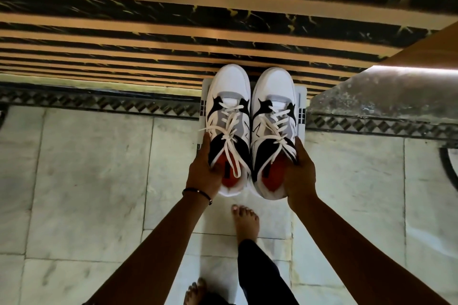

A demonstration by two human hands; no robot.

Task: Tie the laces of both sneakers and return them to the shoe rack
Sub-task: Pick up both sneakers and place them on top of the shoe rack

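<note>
I am holding the two sneakers side by side, toes pointing toward the striped stairs point(173, 32). My left hand point(205, 171) is gripping the outer heel side of the left sneaker point(229, 116), and my right hand point(298, 173) is gripping the outer heel side of the right sneaker point(273, 119). Both sneakers are touching each other along their inner sides, and their white laces point(231, 136) are lying knotted across the tongues. Beneath the sneakers a white rack-like piece point(301, 106) is showing at both outer edges; I cannot tell whether the soles are resting on it. On the near side of the sneakers, my bare foot point(245, 220) is standing on the marble floor point(94, 181). A dark bracelet point(198, 193) is circling my left wrist.
</note>
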